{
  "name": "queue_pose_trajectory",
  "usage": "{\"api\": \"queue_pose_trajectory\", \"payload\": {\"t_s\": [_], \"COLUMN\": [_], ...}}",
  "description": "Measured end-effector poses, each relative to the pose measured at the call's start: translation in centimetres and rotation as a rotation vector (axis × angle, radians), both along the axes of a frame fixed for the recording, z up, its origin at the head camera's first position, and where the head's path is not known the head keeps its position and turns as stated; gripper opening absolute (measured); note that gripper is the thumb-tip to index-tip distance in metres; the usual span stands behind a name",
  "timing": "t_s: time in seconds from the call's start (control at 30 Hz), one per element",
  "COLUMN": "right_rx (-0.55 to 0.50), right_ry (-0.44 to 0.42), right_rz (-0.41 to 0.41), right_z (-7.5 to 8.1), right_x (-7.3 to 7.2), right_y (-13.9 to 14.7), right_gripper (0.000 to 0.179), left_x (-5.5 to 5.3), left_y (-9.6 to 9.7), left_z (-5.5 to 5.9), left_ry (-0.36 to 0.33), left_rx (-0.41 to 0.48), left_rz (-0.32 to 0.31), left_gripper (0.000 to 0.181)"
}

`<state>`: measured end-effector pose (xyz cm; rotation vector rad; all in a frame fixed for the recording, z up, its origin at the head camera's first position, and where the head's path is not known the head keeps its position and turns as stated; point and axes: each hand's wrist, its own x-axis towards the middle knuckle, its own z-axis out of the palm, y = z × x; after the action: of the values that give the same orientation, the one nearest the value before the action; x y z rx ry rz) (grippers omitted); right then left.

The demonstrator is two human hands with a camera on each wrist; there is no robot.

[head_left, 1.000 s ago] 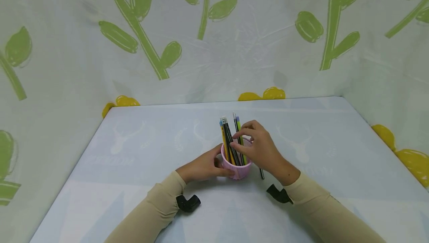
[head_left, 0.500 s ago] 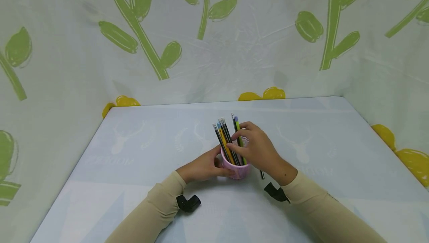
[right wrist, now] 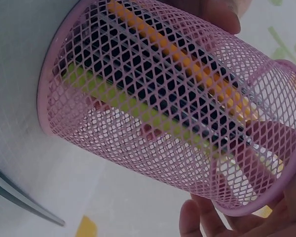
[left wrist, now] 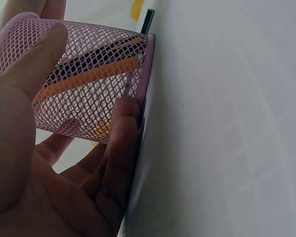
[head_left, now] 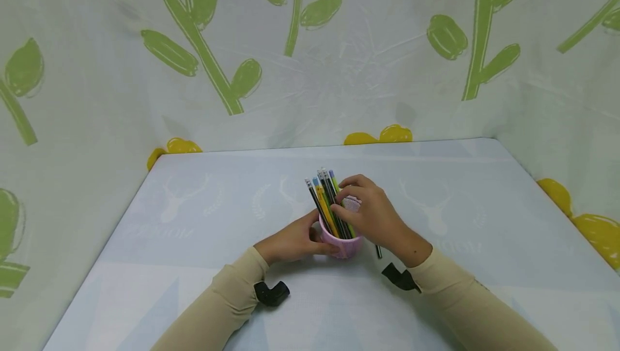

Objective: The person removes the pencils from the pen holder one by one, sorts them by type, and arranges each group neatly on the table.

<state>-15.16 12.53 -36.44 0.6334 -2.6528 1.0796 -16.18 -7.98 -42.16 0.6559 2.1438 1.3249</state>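
Note:
A pink mesh pencil cup [head_left: 345,250] stands on the table, with my left hand [head_left: 294,240] gripping its near left side. Through the mesh in the left wrist view, an orange pencil [left wrist: 91,74] lies slanted. Several pencils lean left out of the cup: black ones, a yellow pencil [head_left: 325,205] and a lime green pencil [right wrist: 133,106]. My right hand [head_left: 377,212] is over the cup's right side, thumb and curled fingertips at the pencils' shafts, pinching among them. In the right wrist view its fingers partly show through the mesh near the rim.
A dark green pencil [head_left: 379,252] lies on the pale table [head_left: 203,297] just right of the cup, partly hidden by the right hand. Black wrist mounts [head_left: 272,294] sit under both sleeves. A leaf-patterned curtain [head_left: 368,82] encloses the back and sides.
The pencils have fanned out to the left; the black and lime green ones at the right have swung left against the others. My left hand keeps its hold on the cup.

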Motion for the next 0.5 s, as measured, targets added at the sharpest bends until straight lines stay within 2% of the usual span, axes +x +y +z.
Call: {"api": "queue_pose_trajectory", "payload": {"t_s": [0.27, 0.5], "right_rx": [-0.093, -0.156], "right_ry": [0.027, 0.123], "right_rz": [0.030, 0.083], "right_z": [0.6, 1.4], "right_x": [0.4, 1.0], "right_y": [0.4, 0.8], "right_gripper": [0.010, 0.010], "left_x": [0.0, 0.0], "left_y": [0.1, -0.1], "left_z": [0.1, 0.0], "left_ry": [0.002, -0.013], "left_rx": [-0.002, -0.009], "left_rz": [-0.008, 0.010], "left_gripper": [0.089, 0.088]}}
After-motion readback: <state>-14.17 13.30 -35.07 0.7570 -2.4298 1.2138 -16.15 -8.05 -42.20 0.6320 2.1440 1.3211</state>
